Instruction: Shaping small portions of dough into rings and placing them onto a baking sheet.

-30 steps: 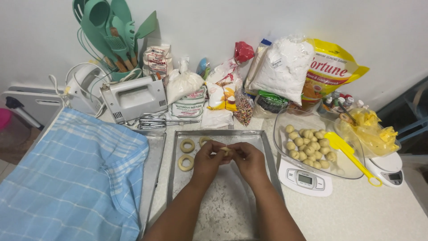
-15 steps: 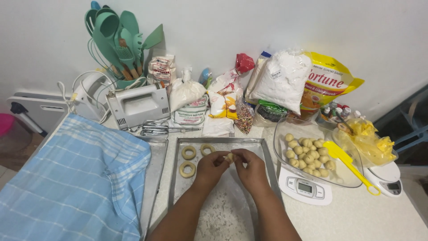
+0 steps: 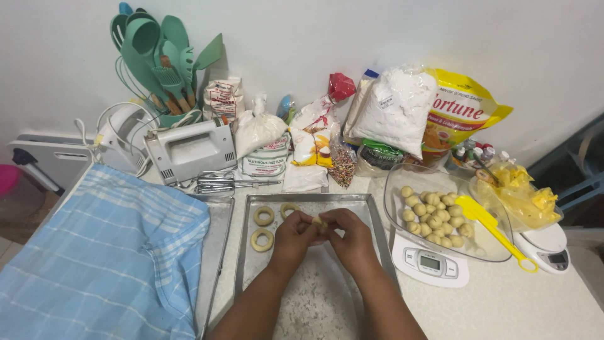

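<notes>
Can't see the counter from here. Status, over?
Left hand and right hand pinch one dough piece over the metal tray. Three dough rings on it. Nothing blocking.

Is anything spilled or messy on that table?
Nothing is spilled. The back of the counter is crowded with leaning bags, and the yellow spatula pokes out over the rim of the glass bowl of dough balls. The left hand and right hand shape a dough piece above the baking tray.
</notes>
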